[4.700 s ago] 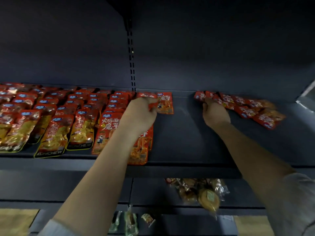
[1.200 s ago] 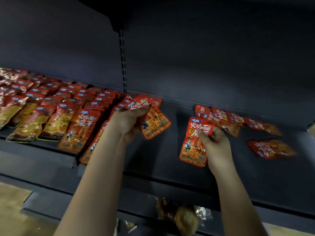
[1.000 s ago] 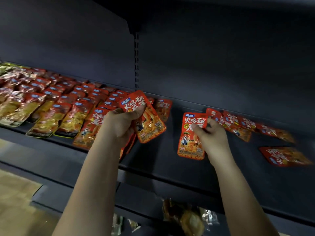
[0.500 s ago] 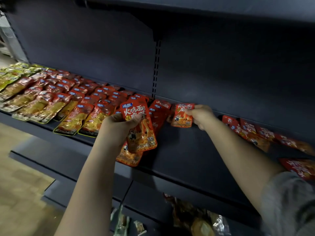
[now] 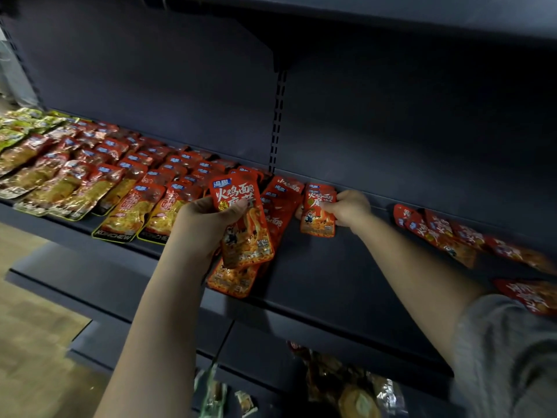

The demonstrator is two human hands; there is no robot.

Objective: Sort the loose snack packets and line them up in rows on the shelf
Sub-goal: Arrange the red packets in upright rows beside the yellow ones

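Dark shelf [image 5: 325, 285]; red packets [image 5: 241, 224] in both hands [image 5: 205, 224].

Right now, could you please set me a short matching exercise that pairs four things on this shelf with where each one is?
Things:
1. left hand
2. right hand
3. loose red packets
4. green packets

Places:
A. far left end of the shelf
B. scattered along the right side
C. at the back, pinching a red packet that touches the shelf
D. near the front, holding a raised red packet

Pairs: 1-D, 2-C, 3-B, 4-A
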